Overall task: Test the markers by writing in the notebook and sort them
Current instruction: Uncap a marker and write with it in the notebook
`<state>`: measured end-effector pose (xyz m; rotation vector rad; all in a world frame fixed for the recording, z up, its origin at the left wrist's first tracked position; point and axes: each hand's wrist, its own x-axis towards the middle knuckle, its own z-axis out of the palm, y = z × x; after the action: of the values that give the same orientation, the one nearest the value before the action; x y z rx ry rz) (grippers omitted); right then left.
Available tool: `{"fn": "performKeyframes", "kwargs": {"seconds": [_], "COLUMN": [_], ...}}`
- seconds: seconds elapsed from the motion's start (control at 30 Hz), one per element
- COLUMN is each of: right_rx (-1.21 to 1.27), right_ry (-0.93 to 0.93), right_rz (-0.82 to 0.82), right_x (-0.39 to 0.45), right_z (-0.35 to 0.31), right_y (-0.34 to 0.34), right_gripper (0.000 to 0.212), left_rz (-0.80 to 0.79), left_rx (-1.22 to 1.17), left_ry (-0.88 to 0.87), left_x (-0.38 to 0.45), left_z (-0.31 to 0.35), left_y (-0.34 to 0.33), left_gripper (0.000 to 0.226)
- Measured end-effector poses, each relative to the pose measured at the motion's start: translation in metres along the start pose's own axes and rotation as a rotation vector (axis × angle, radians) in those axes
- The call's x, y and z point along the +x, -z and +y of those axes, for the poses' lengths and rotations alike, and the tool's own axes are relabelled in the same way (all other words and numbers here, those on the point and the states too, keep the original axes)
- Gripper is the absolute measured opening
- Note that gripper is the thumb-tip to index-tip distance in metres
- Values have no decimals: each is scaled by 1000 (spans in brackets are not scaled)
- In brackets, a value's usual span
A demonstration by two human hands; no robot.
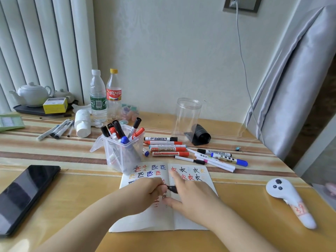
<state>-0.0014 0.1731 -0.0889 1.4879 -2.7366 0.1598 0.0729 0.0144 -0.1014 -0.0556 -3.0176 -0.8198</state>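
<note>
An open notebook (156, 220) lies on the table in front of me, its upper pages covered with coloured test characters. My left hand (145, 193) grips a black marker (172, 189) over the notebook's middle fold. My right hand (192, 199) hovers just right of it with index finger and thumb spread apart; the marker's far end disappears behind this hand. A clear plastic cup (123, 153) behind the notebook holds several markers upright. More markers (169, 149) lie loose to the cup's right, and others (218, 159) are beyond the notebook's right page.
A black phone (23, 197) lies at the left and a white controller (289, 200) at the right. An empty clear jar (188, 120), a black roll (199, 137), two bottles (99, 97), a white container (82, 125) and thin pens (56, 130) stand farther back.
</note>
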Motion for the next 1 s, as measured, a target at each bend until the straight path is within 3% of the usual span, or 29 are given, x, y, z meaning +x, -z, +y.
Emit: {"fn": "performKeyframes", "kwargs": {"seconds": [0.07, 0.2, 0.33, 0.43, 0.53, 0.6, 0.67, 0.73, 0.83, 1.0], "right_rx": [112, 561, 996, 1441, 1923, 2077, 2027, 1822, 1437, 1222], "right_ry": [-94, -269, -226, -293, -406, -429, -432, -427, -445, -426], "right_rz": [-37, -46, 107, 299, 247, 189, 163, 171, 234, 330], "right_x": [-6, -12, -9, -9, -9, -8, -6, -2, 8, 22], "right_z": [5, 32, 45, 51, 57, 58, 56, 54, 56, 57], "right_y": [9, 22, 29, 32, 27, 21, 14, 6, -7, -22], "right_gripper": [63, 38, 32, 13, 27, 31, 26, 14, 28, 23], "left_rz": [72, 203, 261, 286, 316, 315, 318, 348, 401, 483], "left_rx": [-8, -26, -12, -21, -44, -54, -50, -46, -32, -27], "left_ry": [35, 54, -14, -42, -52, -37, -26, -13, -8, -7], "left_x": [1, 2, 12, 19, 24, 28, 32, 35, 40, 43], "left_z": [-4, -8, -3, -2, -5, -7, -8, -9, -13, -25], "left_y": [5, 15, 15, 8, -1, -7, -11, -14, -21, -33], "left_gripper": [20, 19, 6, 10, 15, 15, 17, 19, 21, 20]}}
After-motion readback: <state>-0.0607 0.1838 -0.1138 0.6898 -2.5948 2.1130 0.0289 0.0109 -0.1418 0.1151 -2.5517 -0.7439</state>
